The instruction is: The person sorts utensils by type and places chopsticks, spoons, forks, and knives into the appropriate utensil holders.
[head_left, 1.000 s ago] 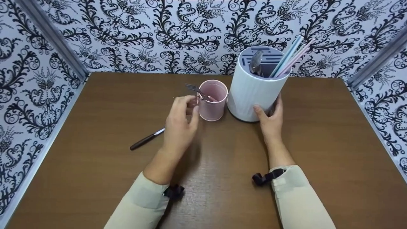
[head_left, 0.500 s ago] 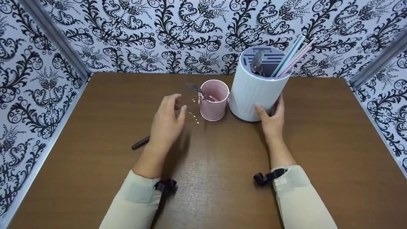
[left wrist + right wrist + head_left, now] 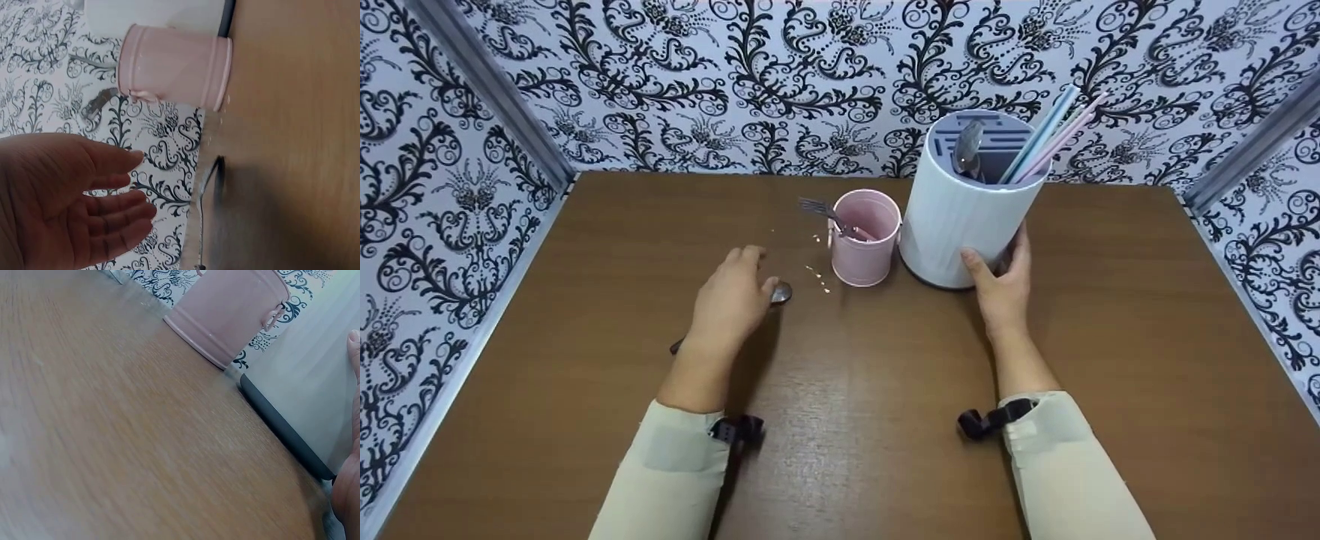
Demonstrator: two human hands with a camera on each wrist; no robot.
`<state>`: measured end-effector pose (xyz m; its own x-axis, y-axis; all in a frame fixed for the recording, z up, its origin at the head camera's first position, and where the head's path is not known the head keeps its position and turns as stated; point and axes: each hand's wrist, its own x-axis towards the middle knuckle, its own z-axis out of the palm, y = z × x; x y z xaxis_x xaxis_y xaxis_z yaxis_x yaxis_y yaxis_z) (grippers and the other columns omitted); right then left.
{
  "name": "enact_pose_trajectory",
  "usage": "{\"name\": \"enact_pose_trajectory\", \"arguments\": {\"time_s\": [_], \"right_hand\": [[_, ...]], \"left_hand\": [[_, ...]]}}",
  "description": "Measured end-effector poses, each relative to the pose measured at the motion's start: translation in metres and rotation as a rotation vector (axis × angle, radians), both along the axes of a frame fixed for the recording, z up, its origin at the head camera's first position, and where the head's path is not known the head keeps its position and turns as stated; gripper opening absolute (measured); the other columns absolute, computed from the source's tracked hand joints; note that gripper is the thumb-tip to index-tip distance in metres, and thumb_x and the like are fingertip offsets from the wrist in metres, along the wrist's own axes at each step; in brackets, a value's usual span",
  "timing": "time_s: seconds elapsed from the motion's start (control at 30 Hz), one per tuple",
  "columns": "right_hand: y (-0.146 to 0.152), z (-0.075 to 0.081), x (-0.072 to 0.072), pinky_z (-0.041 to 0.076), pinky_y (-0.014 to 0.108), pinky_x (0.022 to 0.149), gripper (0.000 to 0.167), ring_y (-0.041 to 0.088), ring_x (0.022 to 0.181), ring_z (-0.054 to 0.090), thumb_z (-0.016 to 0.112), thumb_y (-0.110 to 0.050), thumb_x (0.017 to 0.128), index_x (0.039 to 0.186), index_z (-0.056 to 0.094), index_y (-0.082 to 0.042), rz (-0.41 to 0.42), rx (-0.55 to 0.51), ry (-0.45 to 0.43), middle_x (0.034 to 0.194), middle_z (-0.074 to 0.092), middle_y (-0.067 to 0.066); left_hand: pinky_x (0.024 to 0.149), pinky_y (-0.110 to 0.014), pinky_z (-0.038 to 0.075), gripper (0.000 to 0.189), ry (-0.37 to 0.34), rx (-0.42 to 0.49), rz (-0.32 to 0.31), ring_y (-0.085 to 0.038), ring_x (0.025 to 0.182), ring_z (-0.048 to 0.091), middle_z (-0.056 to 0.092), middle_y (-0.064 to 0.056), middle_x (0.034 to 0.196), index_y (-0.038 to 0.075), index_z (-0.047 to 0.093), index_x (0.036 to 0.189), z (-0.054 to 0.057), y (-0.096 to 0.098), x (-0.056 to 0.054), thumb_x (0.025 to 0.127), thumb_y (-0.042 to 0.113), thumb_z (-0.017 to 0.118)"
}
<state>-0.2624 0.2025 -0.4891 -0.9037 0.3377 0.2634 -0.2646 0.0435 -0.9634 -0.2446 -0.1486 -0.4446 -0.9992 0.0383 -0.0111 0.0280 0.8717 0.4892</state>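
My left hand [image 3: 727, 304] hovers over a spoon [image 3: 781, 292] that lies on the table, hiding most of it; the end of its dark handle shows beyond the wrist. In the left wrist view, the fingers are loosely bent and apart from the spoon [image 3: 201, 214]. With thumb in front and fingers behind, my right hand [image 3: 1006, 296] grips the lower right side of a white oval utensil holder [image 3: 960, 225]. Metal spoons [image 3: 967, 146] and blue and pink straws [image 3: 1046, 139] stand in this holder, its slotted top facing up.
A small pink bucket [image 3: 861, 259] stands just left of the utensil holder, with a fork [image 3: 819, 208] leaning out over its rim. Pale crumbs [image 3: 817, 276] lie on the brown table [image 3: 885, 435] beside the bucket. Patterned panels [image 3: 825, 90] rise behind the table and at both sides.
My left hand has moved away from the pink bucket, leftward and toward me, over the spoon. The spoon's bowl has come into view. My right hand and the utensil holder have stayed put.
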Motion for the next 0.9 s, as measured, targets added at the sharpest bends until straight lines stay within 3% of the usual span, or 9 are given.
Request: {"name": "enact_pose_trajectory", "arguments": {"time_s": [0.33,0.67,0.9], "right_hand": [[0.0,0.001,0.0,0.026,0.037,0.128,0.1,0.024,0.154,0.031,0.079,-0.018,0.087,0.166,0.019,-0.008,-0.005,0.006,-0.017,0.17,0.028,0.012],[0.001,-0.001,-0.001,0.023,0.039,0.13,0.099,0.025,0.155,0.029,0.079,-0.018,0.088,0.166,0.019,-0.007,0.006,0.012,0.001,0.17,0.028,0.012],[0.001,-0.001,-0.002,0.026,0.032,0.126,0.1,0.023,0.155,0.029,0.08,-0.014,0.087,0.166,0.018,-0.007,0.008,-0.02,0.001,0.17,0.028,0.013]], "left_hand": [[0.098,-0.057,0.056,0.042,-0.004,-0.132,-0.05,-0.042,0.126,0.059,0.063,-0.025,0.131,-0.003,0.063,0.132,-0.01,-0.014,0.002,0.095,0.012,0.074],[0.088,-0.057,0.058,0.012,0.009,-0.205,-0.08,-0.042,0.108,0.064,0.066,-0.022,0.107,-0.004,0.067,0.103,-0.023,-0.017,0.002,0.092,0.001,0.069],[0.086,-0.059,0.059,0.008,0.031,-0.234,-0.063,-0.044,0.106,0.067,0.071,-0.024,0.105,-0.005,0.067,0.097,-0.026,-0.015,0.002,0.095,-0.002,0.061]]}}
